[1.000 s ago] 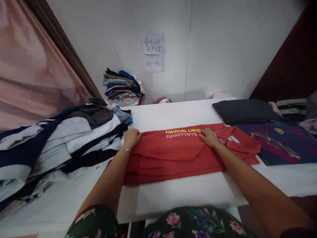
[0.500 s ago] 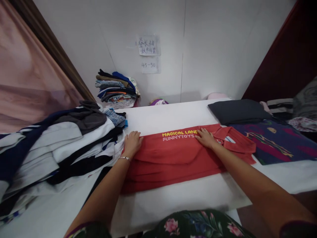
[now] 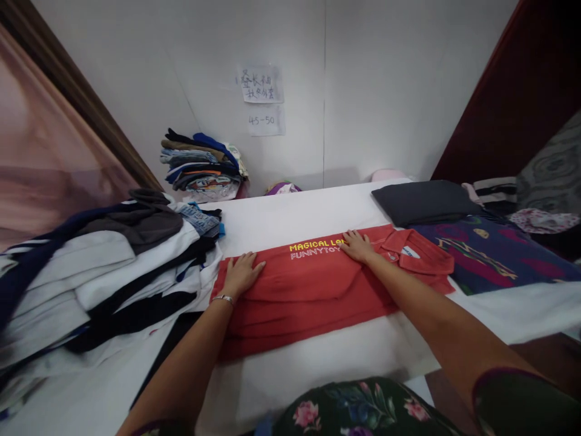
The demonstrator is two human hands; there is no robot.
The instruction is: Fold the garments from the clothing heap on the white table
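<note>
Two-handed, rests loosely spread fingers (image 3: 246, 262) on a red collared shirt (image 3: 295, 282), probably soft and light, best grasped at collar (image 3: 431, 254) and opposite end, just outside the fingers.

In front of me the red collared shirt (image 3: 308, 290) lies long and flat on the white counter (image 3: 290, 218), stretched from 9 toward 3 o'clock. Its collar (image 3: 431, 257) sits at the 3 o'clock end, a white label (image 3: 410, 252) showing inside the neck. Yellow and pale outlined lettering (image 3: 313, 247) runs near its 12 o'clock edge, upright to me, the line ends hidden. Folded layers and lengthwise creases fill the side toward 6 o'clock.
</note>
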